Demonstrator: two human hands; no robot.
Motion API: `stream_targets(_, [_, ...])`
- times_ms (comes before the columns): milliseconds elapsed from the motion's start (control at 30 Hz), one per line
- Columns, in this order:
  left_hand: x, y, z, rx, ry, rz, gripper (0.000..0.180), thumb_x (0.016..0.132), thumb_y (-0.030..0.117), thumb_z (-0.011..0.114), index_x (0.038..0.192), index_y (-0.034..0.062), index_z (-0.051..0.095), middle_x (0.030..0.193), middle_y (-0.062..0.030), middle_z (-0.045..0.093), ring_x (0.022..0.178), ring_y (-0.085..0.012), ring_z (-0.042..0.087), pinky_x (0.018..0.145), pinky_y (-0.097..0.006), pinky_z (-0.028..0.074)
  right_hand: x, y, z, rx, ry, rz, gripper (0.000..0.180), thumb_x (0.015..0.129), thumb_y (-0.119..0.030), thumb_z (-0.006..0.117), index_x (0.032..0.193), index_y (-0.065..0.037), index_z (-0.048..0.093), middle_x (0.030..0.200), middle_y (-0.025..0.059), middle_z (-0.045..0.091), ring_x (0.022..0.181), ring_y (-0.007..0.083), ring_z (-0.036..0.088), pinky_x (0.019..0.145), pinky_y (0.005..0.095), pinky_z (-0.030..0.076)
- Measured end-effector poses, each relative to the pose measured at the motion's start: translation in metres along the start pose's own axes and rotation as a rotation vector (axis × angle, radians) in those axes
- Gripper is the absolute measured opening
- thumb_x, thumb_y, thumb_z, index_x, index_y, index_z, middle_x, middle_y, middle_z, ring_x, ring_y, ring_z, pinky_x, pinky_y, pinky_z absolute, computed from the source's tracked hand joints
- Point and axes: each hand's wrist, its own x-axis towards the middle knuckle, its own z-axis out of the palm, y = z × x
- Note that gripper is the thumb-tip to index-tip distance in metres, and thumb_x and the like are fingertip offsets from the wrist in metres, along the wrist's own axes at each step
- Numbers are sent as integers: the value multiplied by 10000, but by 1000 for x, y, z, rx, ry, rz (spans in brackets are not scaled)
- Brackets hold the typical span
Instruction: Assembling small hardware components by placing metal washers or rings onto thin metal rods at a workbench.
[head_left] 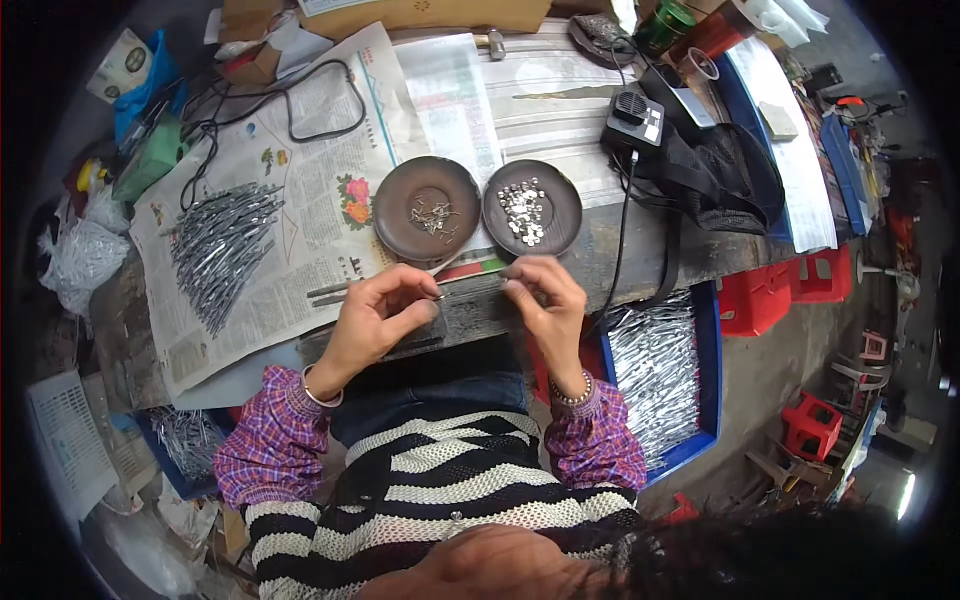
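My left hand (pixel 372 312) is held over the front edge of the workbench, thumb and forefinger pinched together. A tiny shiny bit shows at its fingertips, too small to name. My right hand (pixel 546 300) is a short way to the right, its thumb and fingers also closed in a pinch; what lies between them cannot be made out. Just beyond the hands stand two round brown dishes. The left dish (pixel 392 222) holds small thin metal pins (pixel 433 214); the right dish (pixel 566 222) holds small silvery round pieces (pixel 522 210).
On newspaper (pixel 310 225) at left lies a fan-shaped pile of thin metal strips (pixel 225 245). A blue tray (pixel 712 380) of shiny strips stands below the bench at right. A black bag (pixel 720 180), a device with a cable (pixel 634 120) and a hammer (pixel 494 44) lie further back.
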Motion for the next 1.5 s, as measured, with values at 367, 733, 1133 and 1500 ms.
stream_targets(367, [-7,-4,10,223,-3,181,172,825,5,597,992,-22,629,889,-53,618,801,-80,579,694,-218,464,-29,2,27,639,-200,500,134,860,-69,635,954,25,651,791,35,643,688,81,600,624,204,498])
stream_targets(733, [-8,1,18,573,87,458,215,766,-41,614,968,20,653,870,-124,631,756,-241,623,656,-288,484,-34,4,33,700,-155,547,138,851,-41,639,963,39,646,829,54,652,708,104,623,646,226,526])
stream_targets(1133, [-11,-5,16,-52,-34,-143,227,812,-62,562,1010,-26,667,864,-41,627,770,-94,564,658,-223,446,-36,3,29,523,-127,401,30,796,47,622,819,29,627,744,12,597,648,77,571,591,202,466])
stream_targets(1500, [-15,-17,28,247,92,325,294,732,-96,616,984,34,692,844,-70,637,768,-160,607,680,-266,477,-33,2,25,474,-162,397,78,791,75,623,864,48,625,791,21,604,663,83,566,606,200,458])
